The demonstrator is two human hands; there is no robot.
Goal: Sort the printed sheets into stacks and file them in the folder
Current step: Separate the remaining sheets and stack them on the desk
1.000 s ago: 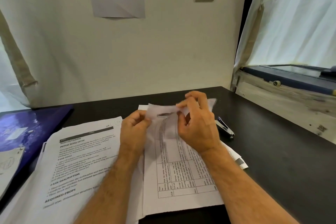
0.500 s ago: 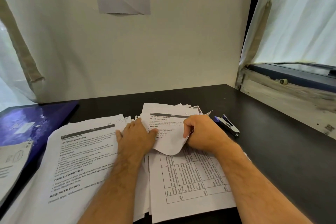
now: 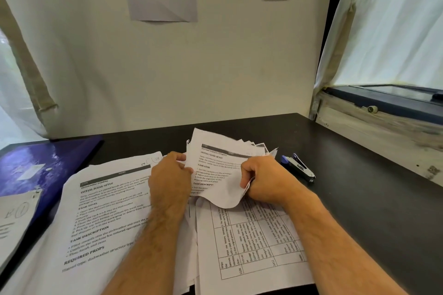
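Since a second ago you lowered the limp top sheet [image 3: 215,170] beside the stapler [image 3: 298,167], left hand [image 3: 170,176] and right hand [image 3: 261,179] pinching its side edges.

On a black desk [image 3: 359,199], the left hand [image 3: 170,175] and right hand [image 3: 263,179] grip a curled printed sheet [image 3: 215,170] above a table-printed page [image 3: 251,246], with a purple folder [image 3: 36,165] far left and a stapler [image 3: 298,167] just right.

Single head-worn wide-angle view, looking forward and down across dark desk [image 3: 359,199] toward wall [image 3: 215,67]; close over forearms and printed sheets [image 3: 107,211], window ledge [image 3: 383,132] at right.
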